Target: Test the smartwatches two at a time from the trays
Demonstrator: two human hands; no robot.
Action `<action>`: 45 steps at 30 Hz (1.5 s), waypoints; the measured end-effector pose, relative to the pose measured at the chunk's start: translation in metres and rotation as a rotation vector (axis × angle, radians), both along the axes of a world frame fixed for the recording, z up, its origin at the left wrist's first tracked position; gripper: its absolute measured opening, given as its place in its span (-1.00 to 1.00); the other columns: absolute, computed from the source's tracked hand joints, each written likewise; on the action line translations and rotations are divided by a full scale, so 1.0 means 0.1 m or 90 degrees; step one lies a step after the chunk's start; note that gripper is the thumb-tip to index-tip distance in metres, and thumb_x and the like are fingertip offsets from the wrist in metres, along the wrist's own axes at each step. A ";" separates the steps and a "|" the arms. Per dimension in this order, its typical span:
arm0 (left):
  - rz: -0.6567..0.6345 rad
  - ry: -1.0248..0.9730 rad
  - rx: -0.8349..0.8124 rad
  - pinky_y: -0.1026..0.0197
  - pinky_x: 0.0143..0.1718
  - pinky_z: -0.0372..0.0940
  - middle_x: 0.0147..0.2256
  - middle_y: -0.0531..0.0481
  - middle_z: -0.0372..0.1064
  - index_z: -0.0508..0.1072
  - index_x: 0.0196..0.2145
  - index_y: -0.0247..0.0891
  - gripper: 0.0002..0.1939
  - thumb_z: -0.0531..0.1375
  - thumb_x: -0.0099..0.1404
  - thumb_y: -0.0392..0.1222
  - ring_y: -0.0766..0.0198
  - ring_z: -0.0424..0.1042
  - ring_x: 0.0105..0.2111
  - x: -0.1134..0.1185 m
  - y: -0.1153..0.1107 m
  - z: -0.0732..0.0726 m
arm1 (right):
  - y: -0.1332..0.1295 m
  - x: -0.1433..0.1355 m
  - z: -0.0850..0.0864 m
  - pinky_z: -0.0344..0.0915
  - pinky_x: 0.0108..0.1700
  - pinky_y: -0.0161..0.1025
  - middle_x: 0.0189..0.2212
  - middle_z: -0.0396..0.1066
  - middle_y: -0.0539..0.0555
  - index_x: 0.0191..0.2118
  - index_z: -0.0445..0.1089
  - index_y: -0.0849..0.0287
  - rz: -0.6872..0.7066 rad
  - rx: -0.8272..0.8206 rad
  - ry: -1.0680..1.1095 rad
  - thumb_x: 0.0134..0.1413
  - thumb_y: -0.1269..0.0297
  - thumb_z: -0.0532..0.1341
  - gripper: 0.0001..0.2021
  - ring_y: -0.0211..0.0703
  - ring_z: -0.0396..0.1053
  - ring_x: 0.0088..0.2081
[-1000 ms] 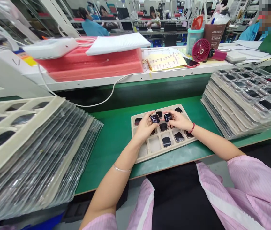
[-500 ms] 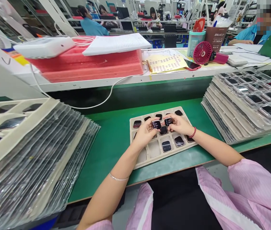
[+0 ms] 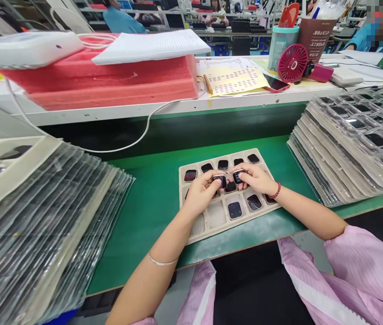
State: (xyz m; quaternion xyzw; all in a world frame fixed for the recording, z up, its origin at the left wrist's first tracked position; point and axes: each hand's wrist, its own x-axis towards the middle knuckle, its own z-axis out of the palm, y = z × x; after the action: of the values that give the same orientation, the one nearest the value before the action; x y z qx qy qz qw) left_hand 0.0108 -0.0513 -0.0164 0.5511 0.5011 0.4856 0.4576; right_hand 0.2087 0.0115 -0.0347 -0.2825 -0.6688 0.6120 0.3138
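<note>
Between the thumb and fingers of my left hand (image 3: 202,192) is a smartwatch body (image 3: 219,181) with a dark screen, its thumb lying over the glass. My right hand (image 3: 255,177) grips a second smartwatch body (image 3: 237,176), whose screen shows lit icons or text. The two watches are held side by side, slightly apart, above a beige compartment tray (image 3: 216,213). Square watch bodies with black faces, such as a front-row watch (image 3: 235,210), lie in several of its pockets. Two front-left pockets hold no watch. My hands hide part of the middle row.
Tall stacks of trays stand at left (image 3: 52,216) and right (image 3: 333,158) on the green bench (image 3: 144,216). A white shelf (image 3: 137,113) behind carries pink foam (image 3: 117,83), papers, a phone (image 3: 275,83), a small fan (image 3: 293,63) and cups. A white cable hangs below it. People sit beyond.
My left thumb has moved onto the screen of its watch, and that screen now looks dark. My right thumb has shifted onto its watch's face. The camera view has tilted down slightly.
</note>
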 end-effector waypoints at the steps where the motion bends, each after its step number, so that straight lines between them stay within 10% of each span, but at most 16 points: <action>1: 0.001 0.002 -0.001 0.26 -0.49 0.37 -0.31 -0.10 0.53 0.52 -0.21 -0.29 -0.69 0.28 0.14 -0.04 0.18 0.50 -0.37 0.00 0.00 0.00 | 0.00 0.00 0.00 0.43 -0.44 -0.38 -0.28 0.49 0.07 -0.06 0.41 0.23 -0.001 0.001 0.001 0.22 0.37 0.13 -0.78 -0.36 0.42 -0.52; 45: 0.016 -0.036 -0.017 0.16 -0.19 0.41 -0.15 -0.15 0.53 0.46 -0.06 -0.27 -0.60 0.31 0.11 -0.21 0.07 0.52 -0.12 -0.03 -0.02 -0.05 | -0.06 0.00 0.02 0.51 -0.24 -0.32 0.04 0.42 0.18 0.12 0.33 0.17 0.033 0.062 0.008 0.09 0.45 0.13 -0.56 -0.24 0.54 -0.25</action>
State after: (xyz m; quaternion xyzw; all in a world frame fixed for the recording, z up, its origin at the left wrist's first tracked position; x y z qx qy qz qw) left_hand 0.0075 -0.0537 -0.0210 0.5246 0.5014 0.5000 0.4726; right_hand 0.2083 0.0052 -0.0325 -0.2455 -0.7030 0.5881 0.3156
